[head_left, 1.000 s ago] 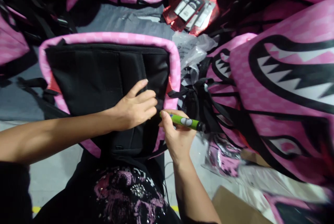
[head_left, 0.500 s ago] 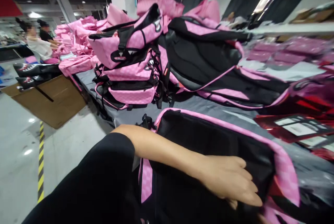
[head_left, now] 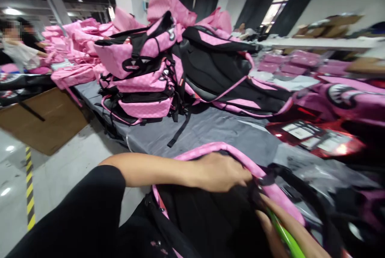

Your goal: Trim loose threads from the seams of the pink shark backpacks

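A black and pink backpack (head_left: 210, 210) lies in front of me, its dark inner side up and pink checked edging (head_left: 240, 154) around the rim. My left hand (head_left: 222, 172) reaches across it, with curled fingers closed on the rim at the upper right. Close beside those fingers is my right hand (head_left: 267, 220), coming in from the lower right. It is closed around a bright green, long, smooth tool (head_left: 285, 234); the tool's working end is hidden and blurred, so I cannot tell its kind. A black strap (head_left: 306, 194) arches to the right of the hands.
Stacked pink and black backpacks (head_left: 144, 77) stand on the grey-covered table (head_left: 204, 130). Red plastic packets (head_left: 319, 134) and clear film (head_left: 325, 170) lie to the right. At left are a cardboard box (head_left: 45, 121), striped floor tape (head_left: 29, 190) and people (head_left: 21, 45).
My left hand has moved up and left to the backpack's rim and closed there. My right hand has come into view with the green tool. The backpack has shifted, and the view has turned right.
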{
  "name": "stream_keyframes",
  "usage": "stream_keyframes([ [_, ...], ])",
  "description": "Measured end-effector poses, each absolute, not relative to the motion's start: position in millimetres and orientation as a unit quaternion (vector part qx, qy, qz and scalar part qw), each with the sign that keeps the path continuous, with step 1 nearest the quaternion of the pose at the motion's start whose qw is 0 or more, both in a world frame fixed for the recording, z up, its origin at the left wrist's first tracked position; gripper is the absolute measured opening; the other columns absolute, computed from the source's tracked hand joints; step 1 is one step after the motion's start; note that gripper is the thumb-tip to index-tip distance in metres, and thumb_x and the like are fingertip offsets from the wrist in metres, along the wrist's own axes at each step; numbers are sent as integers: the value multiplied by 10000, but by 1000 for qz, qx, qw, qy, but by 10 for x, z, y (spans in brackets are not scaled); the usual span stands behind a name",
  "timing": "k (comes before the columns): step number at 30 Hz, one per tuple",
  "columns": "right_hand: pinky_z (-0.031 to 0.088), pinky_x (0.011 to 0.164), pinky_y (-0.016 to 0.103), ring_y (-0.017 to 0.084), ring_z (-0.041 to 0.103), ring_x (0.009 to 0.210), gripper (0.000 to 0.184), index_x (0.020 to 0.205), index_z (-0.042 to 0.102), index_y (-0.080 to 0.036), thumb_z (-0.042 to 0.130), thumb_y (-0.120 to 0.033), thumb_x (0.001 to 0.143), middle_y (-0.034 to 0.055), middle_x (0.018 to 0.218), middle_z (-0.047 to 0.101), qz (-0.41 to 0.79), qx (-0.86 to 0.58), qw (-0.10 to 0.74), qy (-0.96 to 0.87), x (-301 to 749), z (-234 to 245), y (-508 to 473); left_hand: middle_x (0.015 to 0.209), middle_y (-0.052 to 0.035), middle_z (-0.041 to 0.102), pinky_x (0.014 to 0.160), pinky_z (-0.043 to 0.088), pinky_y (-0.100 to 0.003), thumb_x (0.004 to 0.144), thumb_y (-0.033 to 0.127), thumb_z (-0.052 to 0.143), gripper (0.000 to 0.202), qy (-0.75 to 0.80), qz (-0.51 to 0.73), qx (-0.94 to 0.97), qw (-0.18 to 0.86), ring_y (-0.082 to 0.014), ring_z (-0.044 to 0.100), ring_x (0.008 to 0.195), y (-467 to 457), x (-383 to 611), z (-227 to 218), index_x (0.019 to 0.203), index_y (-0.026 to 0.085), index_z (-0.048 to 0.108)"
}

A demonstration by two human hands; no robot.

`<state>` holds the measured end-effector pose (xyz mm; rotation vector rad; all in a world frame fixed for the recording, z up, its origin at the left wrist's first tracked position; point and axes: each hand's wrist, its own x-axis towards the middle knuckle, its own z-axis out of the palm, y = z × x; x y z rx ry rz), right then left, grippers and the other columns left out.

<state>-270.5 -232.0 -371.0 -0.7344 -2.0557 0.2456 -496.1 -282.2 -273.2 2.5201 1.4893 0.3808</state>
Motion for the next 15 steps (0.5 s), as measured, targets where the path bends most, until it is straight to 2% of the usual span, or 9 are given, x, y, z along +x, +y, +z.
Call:
stream_keyframes([
  [2,602,723,350,244,748,780,239,1098,705,-255,633,-394,918,50,966,774,47,-288,463,-837,-2727,-3685,-2428,1418,-121,581,1063,406,-436,970,223,506,357,508,177,842,-35,-265,496,1345,-2743,-5045,-2722,1315,176,586],
  [4,595,741,334,230,748,792,236,1143,681,-228,632,-268,916,63,983,774,21,-268,465,-844,-2788,-3645,-2541,1548,-150,430,1129,327,-479,876,305,688,638,512,161,842,-53,-306,357,1444,-2610,-5070,-2694,1457,195,448],
  [6,590,751,335,220,741,810,272,1177,652,-211,623,-192,907,74,979,768,53,-274,454,-846,-2848,-3618,-2653,1500,-171,470,1083,361,-471,792,370,778,788,519,99,849,-22,-329,420,1377,-2444,-5047,-2712,1469,177,422],
  [9,571,751,370,214,712,784,310,1185,625,-213,608,-126,888,62,888,743,101,-277,444,-846,-2877,-3611,-2815,1295,-170,607,944,427,-437,793,340,764,652,528,20,848,-30,-332,555,1165,-2264,-4971,-2812,1363,132,526],
  [11,560,761,393,220,701,801,327,1203,608,-220,600,-124,891,62,878,728,124,-271,434,-850,-2848,-3609,-2877,1272,-179,609,914,437,-429,807,313,745,666,531,-1,845,-57,-336,571,1131,-2241,-4933,-2873,1394,118,498],
  [12,558,767,400,224,700,822,327,1221,598,-224,598,-148,903,65,894,727,139,-270,427,-851,-2824,-3606,-2883,1325,-191,581,944,429,-440,810,325,748,738,524,-5,849,-70,-346,557,1178,-2255,-4921,-2894,1449,125,440],
  [15,556,788,420,246,703,882,327,1276,574,-224,555,-308,960,84,957,736,193,-274,407,-850,-2759,-3602,-2827,1571,-219,352,1128,297,-519,758,443,803,1077,475,-7,875,-90,-379,357,1428,-2332,-4887,-2924,1584,168,169],
])
